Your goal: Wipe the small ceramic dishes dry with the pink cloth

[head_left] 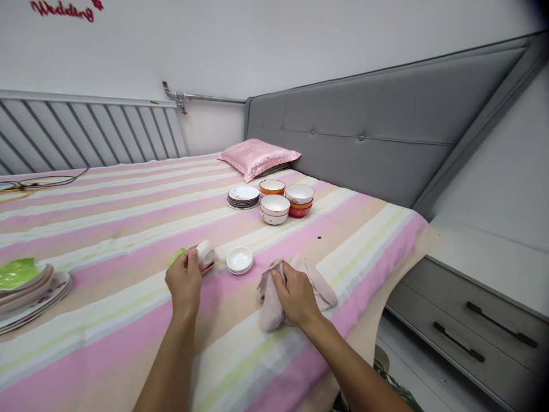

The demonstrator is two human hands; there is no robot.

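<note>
Striped bedding point(128, 240) is spread in front of a grey padded headboard point(343, 126). By the left hand point(183, 280), a small white cup point(206, 252) is held in a narrow pinch, near some pink and green tableware point(208, 268) which is partly covered by this hand; whether it is touched cannot be told. By the right hand point(295, 290), a pale pink cloth point(322, 286) is gripped, and its loose part is laid on the bedding. Between both hands, small white bowls point(239, 260) are stacked. Farther back, patterned bowls point(275, 210) are piled just beside dark-edged plates point(243, 194), and a pink pillow point(259, 157) is seen behind them.
</note>
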